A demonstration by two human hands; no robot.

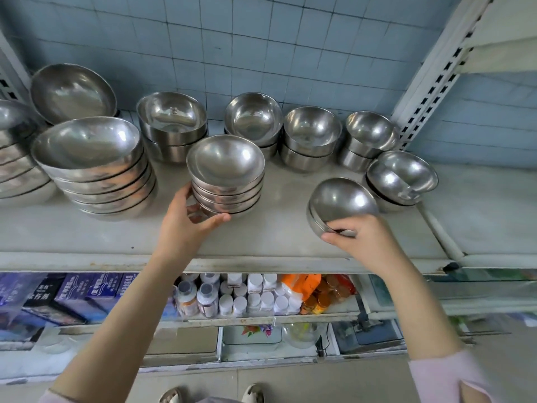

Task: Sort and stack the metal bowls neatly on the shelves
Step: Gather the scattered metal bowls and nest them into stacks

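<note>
Here, a person is standing at a shelf crowded with metal bowls, both arms reaching up to it. The left hand is gripping the small stack near the shelf's middle, its fingers curling round the stack's left side while the thumb is hooking under the lowest bowl at the front. The right hand is holding a nested pair just right of that stack, fingers and thumb pinching the near rim; the pair is tipping steeply on edge, rounded underside facing the camera, and whether it is touching the shelf is unclear. A big stack of wide bowls is sitting to the left, leaning slightly, with a single wide bowl tilting against the tiled wall behind it. Along the back, shorter stacks of deeper bowls are standing in a row, and one more low stack is sitting beside the nested pair, near the shelf's right end. Below, white bottles and blue boxes are filling a lower shelf.
</note>
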